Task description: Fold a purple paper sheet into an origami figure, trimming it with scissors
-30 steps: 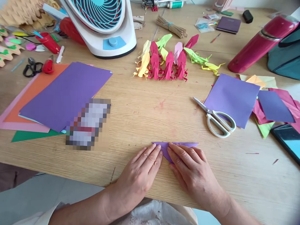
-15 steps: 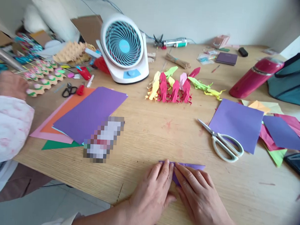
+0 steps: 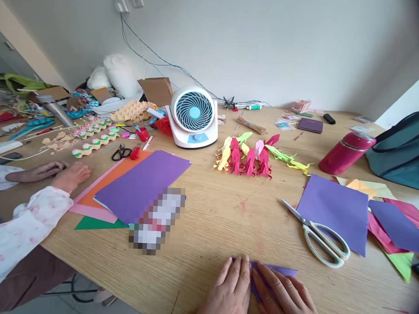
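A folded piece of purple paper (image 3: 285, 270) lies near the table's front edge, mostly covered by my hands. My left hand (image 3: 228, 290) lies on its left part, with fingers stretched out flat and side by side. My right hand (image 3: 288, 294) rests flat on the right part, fingertips close to those of the left. The thumbs and the paper's lower part are largely hidden. Beyond my right hand lie white-handled scissors (image 3: 325, 243), blades slightly apart, their tips pointing up and left. A purple square sheet (image 3: 335, 211) is partly under them.
Colored sheets with a purple one on top (image 3: 142, 186) lie left, beside a blurred-out object (image 3: 158, 224). Behind stand a white fan (image 3: 194, 112), folded paper figures (image 3: 250, 161) and a red bottle (image 3: 346, 151). Another person's hand (image 3: 71, 176) rests at the left.
The view has tilted up, so everything sits lower in the picture. My hands stay on the purple paper. The other person's hand has moved right, and their second hand now shows.
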A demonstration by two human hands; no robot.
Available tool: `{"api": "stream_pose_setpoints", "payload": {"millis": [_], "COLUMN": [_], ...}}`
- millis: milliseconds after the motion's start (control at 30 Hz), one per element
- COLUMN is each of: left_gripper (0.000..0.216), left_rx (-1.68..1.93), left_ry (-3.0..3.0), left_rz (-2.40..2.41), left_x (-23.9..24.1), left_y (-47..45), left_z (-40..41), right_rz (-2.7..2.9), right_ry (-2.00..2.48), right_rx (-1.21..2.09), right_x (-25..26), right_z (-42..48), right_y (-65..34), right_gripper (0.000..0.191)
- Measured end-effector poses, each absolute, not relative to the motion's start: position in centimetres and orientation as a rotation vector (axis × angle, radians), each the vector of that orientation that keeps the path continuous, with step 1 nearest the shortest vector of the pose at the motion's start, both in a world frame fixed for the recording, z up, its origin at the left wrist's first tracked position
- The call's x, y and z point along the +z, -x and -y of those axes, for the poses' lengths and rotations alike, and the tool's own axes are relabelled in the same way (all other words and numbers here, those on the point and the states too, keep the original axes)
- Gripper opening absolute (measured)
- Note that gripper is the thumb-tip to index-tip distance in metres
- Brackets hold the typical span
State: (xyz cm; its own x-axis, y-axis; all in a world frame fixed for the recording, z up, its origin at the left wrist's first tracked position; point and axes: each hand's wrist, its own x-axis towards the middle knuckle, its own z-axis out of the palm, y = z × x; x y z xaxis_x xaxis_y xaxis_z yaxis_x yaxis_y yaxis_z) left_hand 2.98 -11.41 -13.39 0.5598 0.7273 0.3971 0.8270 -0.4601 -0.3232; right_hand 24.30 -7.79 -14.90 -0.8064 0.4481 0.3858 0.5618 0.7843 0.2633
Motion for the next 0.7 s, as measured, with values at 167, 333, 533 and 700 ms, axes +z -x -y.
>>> {"api": "stream_pose_setpoints", "payload": {"millis": [167,333,533,700], "left_gripper": [0.041,0.074,0.079,0.076], "left_rx": [-0.155,-0.172,-0.158,-0.109], "left_ry": [2.302,2.44,2.433,2.393], "left_rz": [1.226,1.252,1.335,1.336], "left_x": [-13.9,-12.5,-11.7,-12.1], "left_y": [-2.5,-2.7,-3.6,-4.2], "left_z": [11.4,11.9,12.4,12.6], "right_rz": [2.626,2.644,2.574,2.544], "right_ry": [0.809,0.881,0.895,0.946], "right_rx": [-0.637,-0.51,-0.414,-0.466], "right_x": [-15.0,-14.7,-15.3,-15.9], "right_z": [8.2,9.0,9.5,9.6], "right_y": [-24.4,-24.5,-25.0,-25.4], "right_gripper": [0.042,0.051,0.074,0.077]}}
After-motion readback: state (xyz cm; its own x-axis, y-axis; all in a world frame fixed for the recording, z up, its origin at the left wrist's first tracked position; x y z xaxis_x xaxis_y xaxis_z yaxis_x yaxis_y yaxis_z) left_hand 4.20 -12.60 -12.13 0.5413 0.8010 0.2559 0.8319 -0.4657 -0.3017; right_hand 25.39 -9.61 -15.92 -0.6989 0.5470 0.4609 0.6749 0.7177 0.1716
